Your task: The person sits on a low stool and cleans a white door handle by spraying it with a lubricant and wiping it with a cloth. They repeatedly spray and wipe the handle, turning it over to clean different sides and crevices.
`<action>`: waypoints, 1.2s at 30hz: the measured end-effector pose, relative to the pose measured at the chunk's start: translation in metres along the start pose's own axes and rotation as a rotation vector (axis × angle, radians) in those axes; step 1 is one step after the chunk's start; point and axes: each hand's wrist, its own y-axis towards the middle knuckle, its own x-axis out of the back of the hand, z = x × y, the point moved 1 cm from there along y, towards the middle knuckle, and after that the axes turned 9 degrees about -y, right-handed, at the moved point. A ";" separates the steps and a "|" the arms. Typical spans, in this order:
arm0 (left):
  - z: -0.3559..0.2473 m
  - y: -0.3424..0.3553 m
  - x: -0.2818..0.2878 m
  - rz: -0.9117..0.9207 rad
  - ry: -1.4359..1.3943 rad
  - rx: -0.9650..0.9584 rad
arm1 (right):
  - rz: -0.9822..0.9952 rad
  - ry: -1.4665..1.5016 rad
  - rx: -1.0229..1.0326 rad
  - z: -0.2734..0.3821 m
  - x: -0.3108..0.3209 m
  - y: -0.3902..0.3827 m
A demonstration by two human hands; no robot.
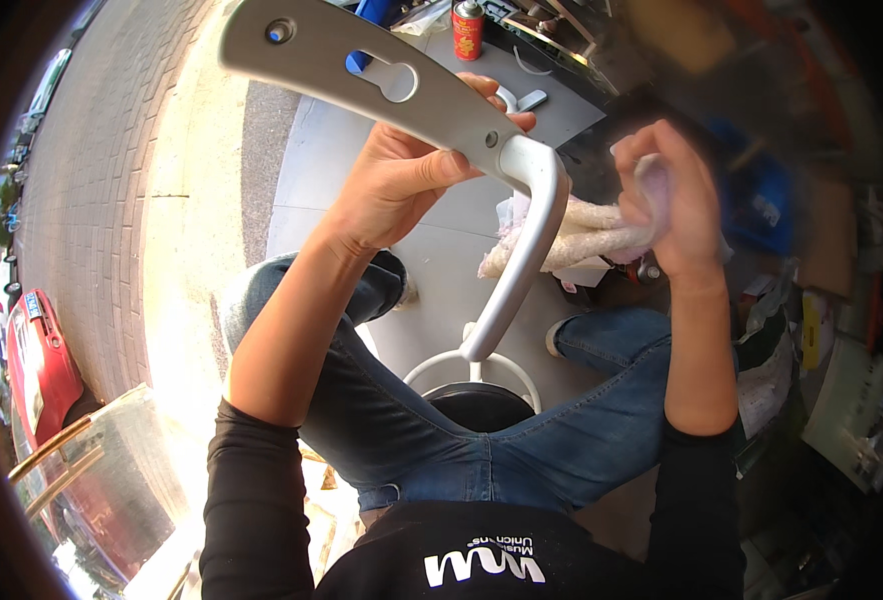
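The left hand [401, 180] holds up a silver lever handle [446, 110] by its long plate, fingers wrapped round the edge, above the grey floor [426, 290]. The right hand [676, 215] has its fingers curled on a pale cloth [596, 230], partly hidden by the lever. A red can [468, 32] stands beyond the plate; a black round seat [476, 405] lies below the lever's tip, and a red car [46, 365] is far left.

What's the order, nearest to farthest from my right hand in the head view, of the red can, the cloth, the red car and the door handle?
1. Cloth: held in your right hand.
2. Door handle: to its left, in your left hand.
3. Red can: top middle, beyond both hands.
4. Red car: far left, outdoors.
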 end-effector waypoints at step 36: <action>-0.009 -0.038 -0.028 -0.217 0.741 -0.245 | -0.303 -0.481 0.410 -0.058 -0.092 -0.028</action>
